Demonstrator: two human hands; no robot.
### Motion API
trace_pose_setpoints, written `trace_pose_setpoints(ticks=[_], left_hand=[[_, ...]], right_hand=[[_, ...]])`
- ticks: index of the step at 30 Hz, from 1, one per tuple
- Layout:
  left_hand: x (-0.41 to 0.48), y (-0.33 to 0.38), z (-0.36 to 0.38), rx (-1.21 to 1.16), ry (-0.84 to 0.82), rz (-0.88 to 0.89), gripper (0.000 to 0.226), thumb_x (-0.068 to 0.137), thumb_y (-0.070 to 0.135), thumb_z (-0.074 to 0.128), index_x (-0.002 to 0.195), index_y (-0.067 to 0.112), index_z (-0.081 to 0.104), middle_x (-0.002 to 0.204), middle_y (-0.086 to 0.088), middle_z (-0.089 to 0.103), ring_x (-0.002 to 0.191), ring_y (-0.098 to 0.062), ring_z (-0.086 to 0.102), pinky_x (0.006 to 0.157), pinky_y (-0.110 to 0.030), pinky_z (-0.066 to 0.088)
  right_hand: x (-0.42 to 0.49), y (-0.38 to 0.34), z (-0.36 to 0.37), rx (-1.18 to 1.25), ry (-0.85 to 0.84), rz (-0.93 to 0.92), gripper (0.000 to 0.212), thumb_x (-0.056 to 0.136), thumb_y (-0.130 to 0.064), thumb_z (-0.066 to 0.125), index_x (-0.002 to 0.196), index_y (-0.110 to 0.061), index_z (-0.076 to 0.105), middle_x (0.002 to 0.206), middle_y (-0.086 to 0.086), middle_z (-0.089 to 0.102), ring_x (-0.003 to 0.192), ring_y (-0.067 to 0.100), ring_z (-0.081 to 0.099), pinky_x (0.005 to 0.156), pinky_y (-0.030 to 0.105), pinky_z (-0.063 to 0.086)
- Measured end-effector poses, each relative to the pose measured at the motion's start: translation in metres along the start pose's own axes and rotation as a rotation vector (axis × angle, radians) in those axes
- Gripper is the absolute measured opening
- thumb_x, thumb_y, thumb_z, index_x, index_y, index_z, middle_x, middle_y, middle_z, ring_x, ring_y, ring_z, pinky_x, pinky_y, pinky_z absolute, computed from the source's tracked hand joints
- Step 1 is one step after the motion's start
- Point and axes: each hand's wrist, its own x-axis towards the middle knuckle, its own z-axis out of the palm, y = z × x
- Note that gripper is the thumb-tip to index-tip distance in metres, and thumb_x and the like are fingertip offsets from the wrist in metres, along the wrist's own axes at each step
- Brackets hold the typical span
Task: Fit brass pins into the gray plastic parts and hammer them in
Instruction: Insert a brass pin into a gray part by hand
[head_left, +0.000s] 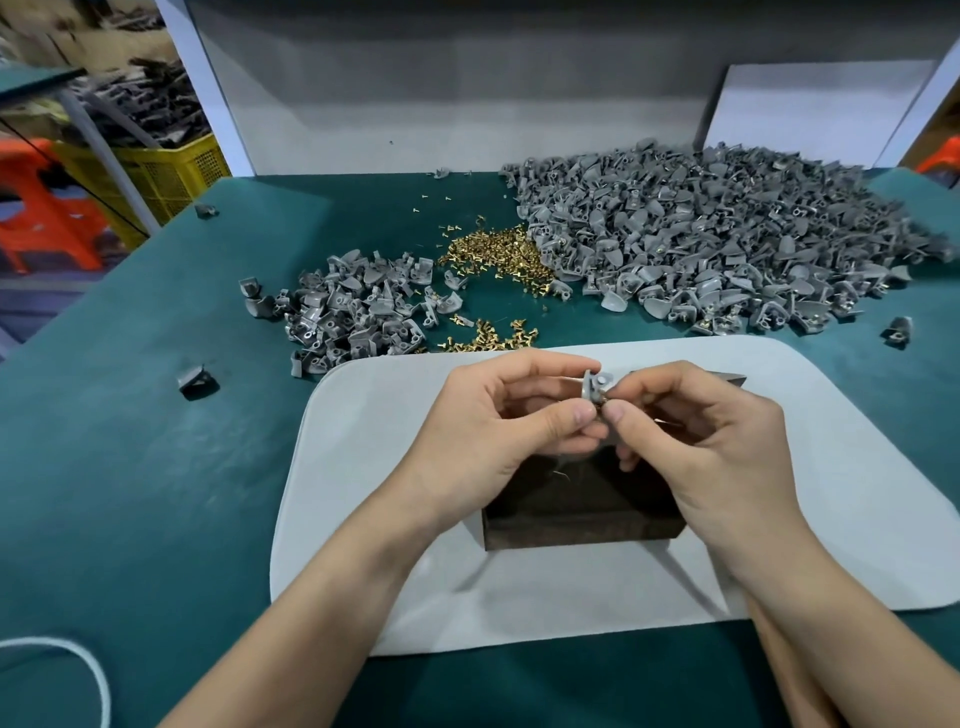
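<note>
Head view: hands (498, 421) (701, 436) mostly hide gray part (596, 385).

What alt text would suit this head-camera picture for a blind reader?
A left hand and right hand pinch a gray plastic part above a dark block on a pale mat. Behind lie heaps of gray parts and brass pins.
</note>
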Motion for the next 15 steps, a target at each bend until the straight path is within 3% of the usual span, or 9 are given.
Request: trace_pose_setpoints(ticks=[6, 15], left_hand=[[-0.0003, 0.0003, 0.0015, -0.008, 0.03, -0.014, 0.022, 0.082, -0.009, 0.059, 0.099, 0.004, 0.063, 0.077, -0.003, 0.072, 0.068, -0.016, 0.07, 0.063, -0.021, 0.056], [-0.0007, 0.0009, 0.002, -0.017, 0.011, -0.035, 0.023, 0.073, 0.004, 0.065, 0.096, 0.004, 0.062, 0.077, -0.005, 0.072, 0.071, -0.018, 0.071, 0.065, -0.022, 0.057]], right_hand=[[-0.0018, -0.0005, 0.0013, 0.012, 0.021, 0.004, 0.017, 0.076, -0.006, 0.07, 0.074, -0.023, 0.067, 0.066, 0.007, 0.065, 0.051, 0.01, 0.058, 0.055, 0.017, 0.048], [-0.0013, -0.0023, 0.0004, 0.012, 0.023, 0.024, 0.012, 0.075, -0.008, 0.071, 0.072, -0.019, 0.066, 0.057, 0.003, 0.062, 0.046, 0.01, 0.055, 0.053, 0.016, 0.046]])
